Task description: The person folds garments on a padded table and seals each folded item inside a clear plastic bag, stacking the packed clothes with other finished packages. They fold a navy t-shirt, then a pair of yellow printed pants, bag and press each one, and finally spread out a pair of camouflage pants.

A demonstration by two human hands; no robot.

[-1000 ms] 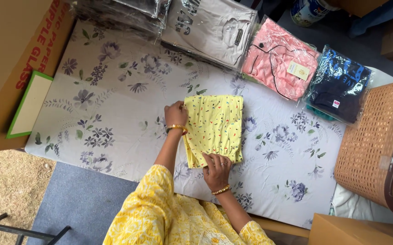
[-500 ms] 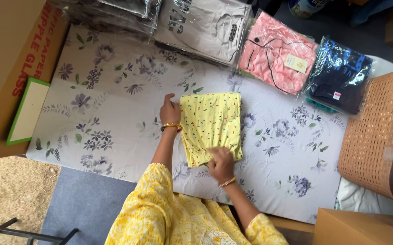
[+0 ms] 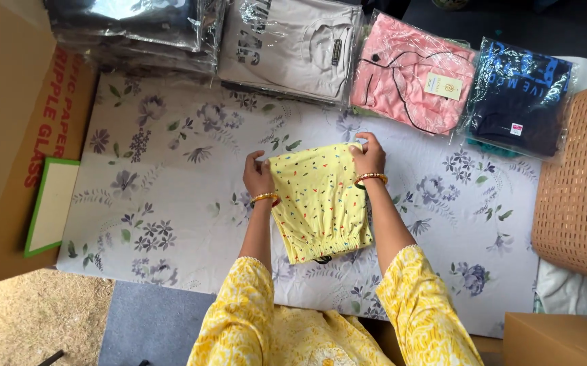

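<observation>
Folded yellow garment with small coloured specks, flat on floral sheet, roughly mid-sheet, a bit toward the near edge; elastic waistband end toward the near edge, dark bit of cord poking out there. Left hand closed on the garment's far-left corner, fingers curled over the fabric edge, orange bangle at the wrist. Right hand closed on the far-right corner, fingertips pinching the fold, orange-and-red bangle at the wrist. Both forearms reaching in from the near edge, yellow patterned sleeves on either side of the garment. Along the far edge of the sheet, a row of bagged clothes: dark packets in clear plastic at the far-left corner, stacked; grey packaged shirt just beside them; pink packaged top with a cream tag next along, near the right hand but apart from it; dark blue packaged shirt toward the far-right corner, overlapping something teal beneath. Tan woven basket at the right edge, white cloth under it. Big cardboard box against the left edge, green-bordered white card lying between box and sheet. Second cardboard box at the near-right corner. Blue-grey mat and speckled floor past the near-left corner.
</observation>
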